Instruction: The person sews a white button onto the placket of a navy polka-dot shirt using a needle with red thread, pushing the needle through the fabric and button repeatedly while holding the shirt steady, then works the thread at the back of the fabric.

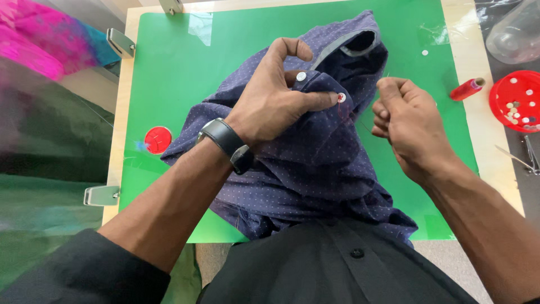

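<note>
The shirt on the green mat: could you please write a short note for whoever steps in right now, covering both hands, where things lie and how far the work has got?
Left hand: pinches the dotted navy shirt at a white button, thumb beside it.
Right hand: closed in a fist just right of the button, apparently drawing red thread; the needle cannot be made out.
Things: shirt bunched on the green mat; red spool and a red dish of buttons to the right; a small red disc at left.
Done: red stitches show in the button; another button sits above it.
Left: the thread is not yet tied off or cut.
</note>
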